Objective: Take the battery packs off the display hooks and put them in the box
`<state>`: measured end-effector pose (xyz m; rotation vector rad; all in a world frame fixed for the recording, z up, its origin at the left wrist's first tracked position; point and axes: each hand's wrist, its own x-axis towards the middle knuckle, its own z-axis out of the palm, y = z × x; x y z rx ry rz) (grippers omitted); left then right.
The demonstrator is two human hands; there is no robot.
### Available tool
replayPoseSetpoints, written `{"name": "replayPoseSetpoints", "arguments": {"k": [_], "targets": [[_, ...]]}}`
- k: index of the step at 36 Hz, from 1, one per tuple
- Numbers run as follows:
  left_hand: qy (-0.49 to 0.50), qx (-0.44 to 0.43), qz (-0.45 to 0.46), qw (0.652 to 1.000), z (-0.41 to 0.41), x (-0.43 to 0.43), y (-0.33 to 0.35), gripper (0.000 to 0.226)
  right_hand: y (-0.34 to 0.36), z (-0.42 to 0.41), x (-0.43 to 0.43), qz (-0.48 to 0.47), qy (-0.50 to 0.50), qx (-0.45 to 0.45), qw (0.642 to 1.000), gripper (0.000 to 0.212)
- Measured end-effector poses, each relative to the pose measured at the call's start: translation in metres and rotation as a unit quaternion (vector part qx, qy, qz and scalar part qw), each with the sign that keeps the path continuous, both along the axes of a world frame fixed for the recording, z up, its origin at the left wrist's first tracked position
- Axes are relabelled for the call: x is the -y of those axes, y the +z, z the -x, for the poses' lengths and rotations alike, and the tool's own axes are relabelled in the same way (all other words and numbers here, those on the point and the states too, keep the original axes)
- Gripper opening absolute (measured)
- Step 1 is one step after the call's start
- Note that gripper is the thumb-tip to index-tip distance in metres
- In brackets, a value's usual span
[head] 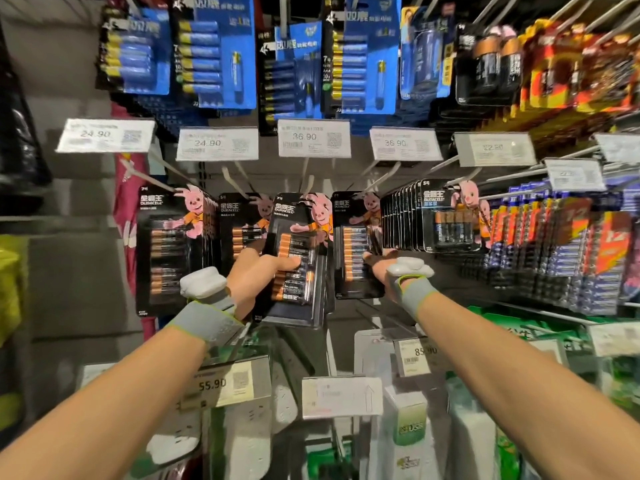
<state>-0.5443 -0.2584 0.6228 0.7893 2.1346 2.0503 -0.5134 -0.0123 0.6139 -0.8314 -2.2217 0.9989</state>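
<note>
Left hand (pixel 256 271) has fingers clamped round a battery pack (pixel 294 251) by its hook (pixel 306 183); best drawn straight outward. Right hand (pixel 388 268) touches the neighbouring pack (pixel 353 237), its fingers hidden, grip unclear. The box is out of view.

The left hand (pixel 252 275) grips a tilted black battery pack (pixel 298 237), thumb across its front. The right hand (pixel 388 268) meets the edge of the neighbouring pack (pixel 353 237), which hangs below a hook (pixel 372 183); its finger hold is hidden. Price tags (pixel 313 138) hang above.
</note>
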Motion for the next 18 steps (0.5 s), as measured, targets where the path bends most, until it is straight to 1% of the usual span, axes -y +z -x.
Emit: {"name": "replayPoseSetpoints", "arguments": {"k": [1,2,3,6,8,10,11,13,16,18], "targets": [[0.000,-0.001,-0.001,1.000,0.001,0.000,0.001,0.031,0.000,-0.001,0.000,0.001,0.003,0.001,1.000,0.055],[0.000,0.001,-0.003,1.000,0.001,0.000,0.001,0.027,-0.001,-0.001,-0.001,-0.004,0.005,0.011,1.000,0.052],[-0.002,0.005,-0.007,1.000,0.001,0.001,0.002,0.027,-0.001,-0.001,0.000,-0.011,0.009,0.019,1.000,0.055],[-0.001,0.003,-0.006,1.000,0.002,0.003,0.001,0.041,-0.004,0.000,-0.005,-0.033,-0.035,0.045,0.998,0.072],[-0.001,0.006,-0.007,1.000,0.001,0.003,0.000,0.050,-0.004,-0.007,-0.004,-0.045,-0.050,0.077,0.995,0.070],[-0.003,0.004,-0.010,1.000,0.000,0.003,0.000,0.043,-0.002,-0.009,-0.005,-0.050,-0.061,0.094,0.992,0.068],[0.003,0.005,-0.017,1.000,-0.001,0.004,0.000,0.046,-0.002,-0.008,-0.005,-0.054,-0.063,0.098,0.992,0.067],[0.000,0.008,-0.018,1.000,-0.003,0.004,0.000,0.069,0.000,-0.008,-0.003,-0.070,-0.067,0.100,0.990,0.066],[0.005,0.004,-0.027,1.000,-0.002,0.004,-0.003,0.084,0.000,-0.008,-0.001,-0.071,-0.065,0.104,0.990,0.071],[0.008,0.008,-0.034,0.999,-0.004,0.004,-0.004,0.098,0.002,-0.014,0.003,-0.062,-0.065,0.105,0.990,0.074]]}}
